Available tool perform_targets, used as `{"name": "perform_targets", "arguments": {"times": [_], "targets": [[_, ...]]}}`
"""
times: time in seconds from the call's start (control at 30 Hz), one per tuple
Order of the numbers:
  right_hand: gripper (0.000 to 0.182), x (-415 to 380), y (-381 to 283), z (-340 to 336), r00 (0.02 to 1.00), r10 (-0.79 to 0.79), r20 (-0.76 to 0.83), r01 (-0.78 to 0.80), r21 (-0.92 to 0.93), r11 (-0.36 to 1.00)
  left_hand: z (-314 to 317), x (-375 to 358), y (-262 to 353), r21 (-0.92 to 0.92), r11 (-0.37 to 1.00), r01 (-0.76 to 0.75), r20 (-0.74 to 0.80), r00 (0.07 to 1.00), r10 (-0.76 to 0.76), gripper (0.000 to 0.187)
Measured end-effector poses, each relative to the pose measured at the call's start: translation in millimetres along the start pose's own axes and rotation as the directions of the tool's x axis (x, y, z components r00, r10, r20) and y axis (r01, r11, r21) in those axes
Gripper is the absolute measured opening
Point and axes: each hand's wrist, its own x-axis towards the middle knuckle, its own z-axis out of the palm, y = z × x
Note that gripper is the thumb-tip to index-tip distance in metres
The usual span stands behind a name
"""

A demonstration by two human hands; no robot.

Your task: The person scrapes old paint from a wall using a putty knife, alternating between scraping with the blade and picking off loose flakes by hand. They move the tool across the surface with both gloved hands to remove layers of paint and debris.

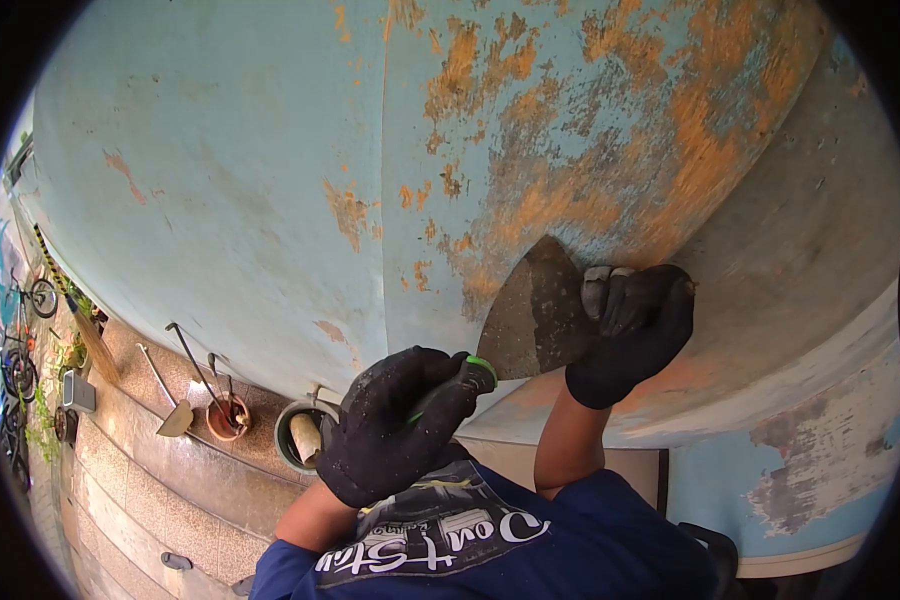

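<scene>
Black gloves cover both hands in front of a curved wall (220, 150) with peeling light-blue paint. My left hand (400, 420) is closed around the green handle (482, 372) of a pointing trowel. The trowel's grey, speckled blade (535, 315) lies against or just in front of the wall, its point upward. Beside the blade's right edge is my right hand (635, 315), fingers curled in. Whether it grips the blade edge or something small is hidden. Orange and grey bare patches (590, 180) show above the hands.
At lower left, a dustpan (177, 418), a terracotta pot (228, 418) with tools and a dark bucket (295, 440) stand on the steps (140, 480). A broom (95, 345) leans there. Bicycles (18, 375) are at far left.
</scene>
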Motion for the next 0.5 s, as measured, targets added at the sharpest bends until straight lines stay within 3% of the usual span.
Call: {"name": "perform_targets", "arguments": {"times": [0.1,0.17,0.2,0.23,0.3,0.43,0.47,0.5], "targets": [[0.028,-2.4,1.6,-29.6,0.985,0.041,0.165,-0.055,0.085,0.995,9.7,-3.8,-8.8,-0.057,0.998,-0.027,-0.028,0.999,0.025,0.02],[0.024,-0.2,10.5,-36.1,0.972,0.043,0.229,-0.072,0.118,0.99,10.7,-3.2,-8.2,-0.131,0.991,0.034,-0.043,0.998,-0.04,0.02],[0.022,-1.9,14.5,-38.6,0.997,-0.031,0.072,0.044,-0.197,0.979,9.2,-2.7,-5.9,-0.131,0.991,0.038,-0.042,0.998,-0.044,0.02],[0.019,-3.6,16.4,-39.8,0.988,-0.148,-0.052,0.102,-0.506,0.857,6.1,-0.3,-1.4,-0.094,0.994,0.051,-0.032,0.998,-0.055,0.019],[0.022,-5.5,18.9,-34.7,0.981,-0.189,-0.045,0.129,-0.575,0.808,4.1,0.6,0.6,-0.057,0.996,0.065,-0.025,0.997,-0.067,0.019],[0.037,-9.6,18.1,-17.5,0.927,-0.375,0.004,0.227,-0.802,0.552,9.7,-5.8,-9.4,-0.017,1.0,-0.011,-0.021,1.0,0.01,0.02],[0.037,-5.8,11.3,-13.7,0.925,-0.381,0.005,0.231,-0.801,0.552,11.8,-6.6,-11.7,-0.036,0.998,-0.048,-0.046,0.998,0.046,0.02],[0.038,-1.1,0.8,-8.6,0.986,-0.169,0.013,0.156,-0.448,0.88,11.9,-4.7,-9.1,-0.036,0.998,-0.051,-0.049,0.998,0.05,0.02]]}}
